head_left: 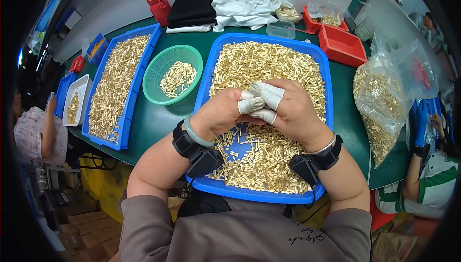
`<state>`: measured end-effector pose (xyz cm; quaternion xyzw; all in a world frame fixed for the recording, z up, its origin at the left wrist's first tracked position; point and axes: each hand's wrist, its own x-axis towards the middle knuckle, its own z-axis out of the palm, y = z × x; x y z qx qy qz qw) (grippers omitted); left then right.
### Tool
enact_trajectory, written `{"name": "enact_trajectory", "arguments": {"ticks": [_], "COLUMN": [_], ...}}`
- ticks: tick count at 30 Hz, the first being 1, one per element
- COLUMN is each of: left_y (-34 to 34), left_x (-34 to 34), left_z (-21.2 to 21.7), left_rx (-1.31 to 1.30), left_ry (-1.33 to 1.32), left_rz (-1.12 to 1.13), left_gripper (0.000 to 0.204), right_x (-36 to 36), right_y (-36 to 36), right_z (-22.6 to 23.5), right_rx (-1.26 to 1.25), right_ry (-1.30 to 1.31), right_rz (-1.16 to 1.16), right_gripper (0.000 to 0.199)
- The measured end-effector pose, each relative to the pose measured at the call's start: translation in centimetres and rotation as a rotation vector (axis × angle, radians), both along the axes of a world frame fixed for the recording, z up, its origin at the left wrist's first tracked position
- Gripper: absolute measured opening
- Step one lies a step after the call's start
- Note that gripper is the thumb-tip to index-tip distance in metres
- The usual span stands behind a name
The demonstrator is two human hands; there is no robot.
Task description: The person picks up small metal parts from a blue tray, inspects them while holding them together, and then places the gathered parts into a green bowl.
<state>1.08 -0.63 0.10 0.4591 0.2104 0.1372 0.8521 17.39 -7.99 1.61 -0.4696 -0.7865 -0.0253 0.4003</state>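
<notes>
My left hand (222, 109) and my right hand (298, 110) meet above a large blue tray (269, 197). White finger covers wrap the thumbs and some of the fingers. Both hands are closed, fingertips pressed together. Whatever they pinch, if anything, is hidden behind the covered fingers. Small brass-coloured cylindrical pieces (259, 170) fill most of the tray beneath, with a bare blue patch below my left hand. To the left stands a green colander (150, 82) holding a smaller heap of similar pieces (177, 79).
A long blue tray (123, 134) of brass pieces lies at the left. On the right are a red bin (342, 46) and a bulging clear bag (379, 113) of metal parts. Behind sit white cloths (245, 5), black folded fabric (192, 10) and a red flask (158, 7). People sit at both sides.
</notes>
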Motion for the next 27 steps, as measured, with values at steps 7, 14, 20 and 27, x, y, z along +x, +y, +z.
{"name": "enact_trajectory", "arguments": {"ticks": [7,14,20,27], "left_y": [-0.2,-0.6,-0.6,-0.7], "left_x": [-0.1,-0.2,0.0,-0.1], "left_z": [0.1,0.3,0.8,0.7], "left_rx": [-0.015,0.578,0.925,0.885], "left_ry": [-0.020,-0.016,-0.062,-0.059], "left_rz": [-0.069,0.022,0.056,0.087], "left_gripper": [0.021,0.014,0.012,0.014], "right_x": [0.4,0.2,0.2,0.2], "right_y": [-0.3,0.0,0.3,0.3], "right_z": [0.0,0.1,-0.4,-0.2], "right_rx": [0.049,0.062,0.061,0.091], "right_ry": [-0.077,-0.049,0.009,-0.015], "right_rz": [0.033,0.004,-0.038,-0.008], "right_gripper": [0.040,0.045,0.047,0.045]}}
